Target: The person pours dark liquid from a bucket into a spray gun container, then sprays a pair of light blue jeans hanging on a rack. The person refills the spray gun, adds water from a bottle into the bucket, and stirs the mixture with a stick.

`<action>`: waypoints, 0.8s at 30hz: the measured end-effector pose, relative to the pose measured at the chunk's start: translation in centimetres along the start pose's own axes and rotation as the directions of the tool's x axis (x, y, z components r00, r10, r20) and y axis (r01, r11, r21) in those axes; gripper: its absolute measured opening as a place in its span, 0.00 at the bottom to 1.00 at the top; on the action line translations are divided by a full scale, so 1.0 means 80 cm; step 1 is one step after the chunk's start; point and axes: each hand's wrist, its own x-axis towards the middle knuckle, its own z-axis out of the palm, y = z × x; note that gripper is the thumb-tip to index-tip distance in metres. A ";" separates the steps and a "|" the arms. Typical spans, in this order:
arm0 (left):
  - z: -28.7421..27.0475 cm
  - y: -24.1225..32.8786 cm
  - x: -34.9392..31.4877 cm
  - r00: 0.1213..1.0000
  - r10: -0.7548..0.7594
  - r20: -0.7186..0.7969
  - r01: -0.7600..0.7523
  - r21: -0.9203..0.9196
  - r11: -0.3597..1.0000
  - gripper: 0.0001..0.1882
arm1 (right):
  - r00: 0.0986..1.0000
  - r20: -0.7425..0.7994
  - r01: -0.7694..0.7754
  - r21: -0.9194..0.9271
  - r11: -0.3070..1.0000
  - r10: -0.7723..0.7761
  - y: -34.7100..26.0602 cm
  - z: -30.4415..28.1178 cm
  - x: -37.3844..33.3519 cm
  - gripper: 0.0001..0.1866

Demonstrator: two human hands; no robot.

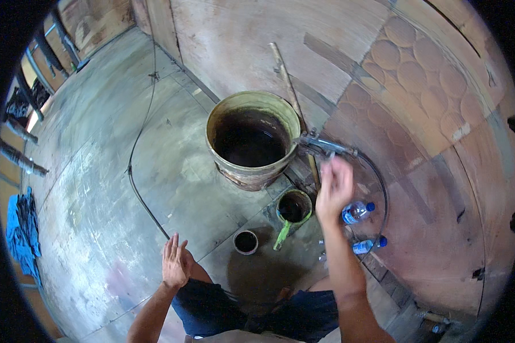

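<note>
I am crouched on a concrete floor. My left hand [176, 260] hovers open over my knee, fingers apart, holding nothing. Raised with its fingers spread, my right hand [333, 188] sits just below a metal spray gun [325, 146] and is slightly blurred; I cannot tell whether it touches the gun. The gun rests by the rim of a large stained bucket [252, 171] holding dark liquid. A black hose [381, 194] curves away from the gun. In front of me stand a small green-handled pot [293, 207] and a small round can [245, 242].
Two plastic bottles with blue caps [357, 211] [367, 246] lie right of my right hand. A wooden stick [288, 80] leans behind the bucket against brown plywood panels [418, 86]. A black cable [138, 143] runs across the floor, and a blue cloth [22, 228] lies far left.
</note>
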 end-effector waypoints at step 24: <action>-0.016 0.021 -0.040 0.999 -0.054 -0.009 0.054 0.040 0.998 0.37 | 0.820 0.553 0.553 -0.832 0.044 0.145 0.109 0.233 0.261 0.11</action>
